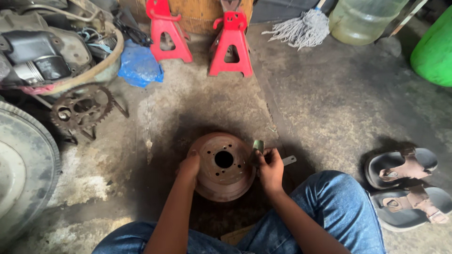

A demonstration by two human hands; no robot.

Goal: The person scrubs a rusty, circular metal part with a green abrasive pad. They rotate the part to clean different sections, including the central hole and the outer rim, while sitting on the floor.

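Gripping a small folded piece of greenish abrasive paper, the fingers of the right hand are closing tightly around it and pressing it against the right edge of a rusty brake drum. The left hand is curling over the drum's left rim, its fingers wrapping the edge and bracing it. The drum is sitting flat on the concrete floor at the lower centre of the frame, its hub hole and bolt holes facing up. A flat metal piece is poking out just right of the right hand. Blue-jeaned knees are framing the drum from below. A pair of dark sandals is lying at the lower right. Two red jack stands are standing at the top centre, with a blue plastic bag beside them. A rusty sprocket is lying at the left, a mop head at the upper right, near a clear jug.
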